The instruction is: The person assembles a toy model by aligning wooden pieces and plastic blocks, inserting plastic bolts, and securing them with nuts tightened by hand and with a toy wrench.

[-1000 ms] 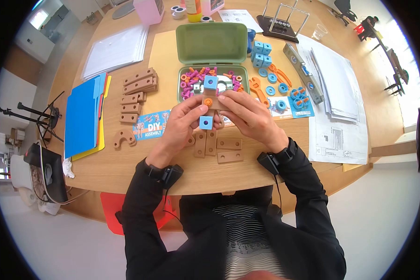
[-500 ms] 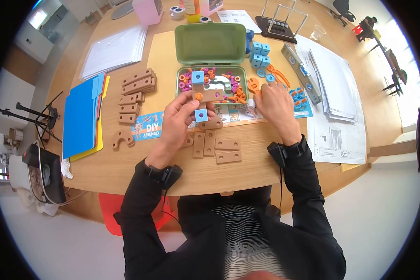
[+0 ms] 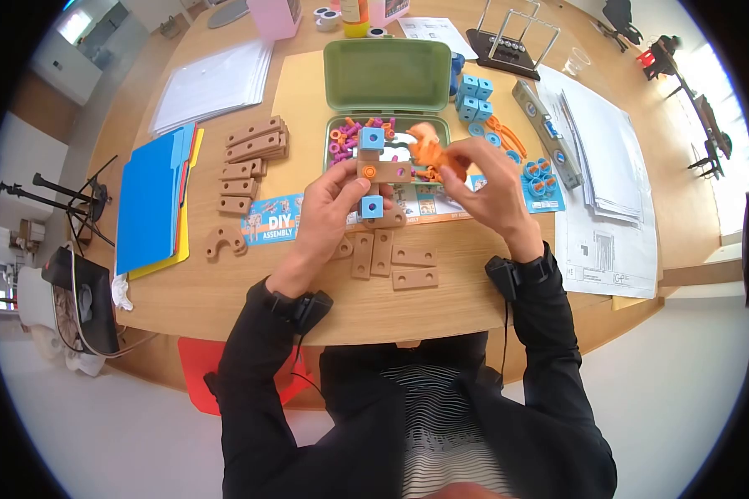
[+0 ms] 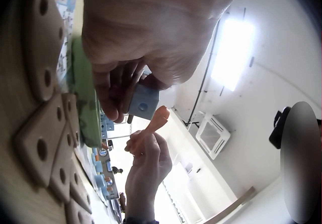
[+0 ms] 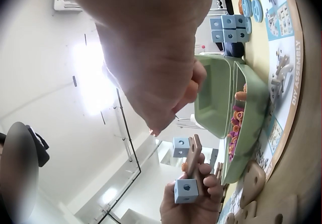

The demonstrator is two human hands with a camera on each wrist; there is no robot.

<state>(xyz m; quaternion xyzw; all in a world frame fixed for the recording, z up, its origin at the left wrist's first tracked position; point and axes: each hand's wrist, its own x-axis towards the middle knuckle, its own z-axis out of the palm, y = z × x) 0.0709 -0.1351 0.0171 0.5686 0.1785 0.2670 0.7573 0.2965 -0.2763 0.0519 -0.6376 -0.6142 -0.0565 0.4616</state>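
Observation:
My left hand grips a toy assembly: a brown holed strip crossing another brown piece, with an orange bolt head at the crossing. One blue cube sits at its far end and another blue cube at its near end. Just to the right, my right hand pinches an orange toy wrench, blurred in the head view. Its forked end shows beside the near cube in the left wrist view. The wrench head hangs over the green box, apart from the bolt.
Purple and orange bolts fill the box. Brown strips are stacked at left, and more strips lie in front. Blue cubes, orange pliers, blue wheels and a spirit level lie at right.
My right hand has left the assembly, reached right to the tools beside the box, and come back leftward with the orange wrench lifted. The left hand still holds the assembly.

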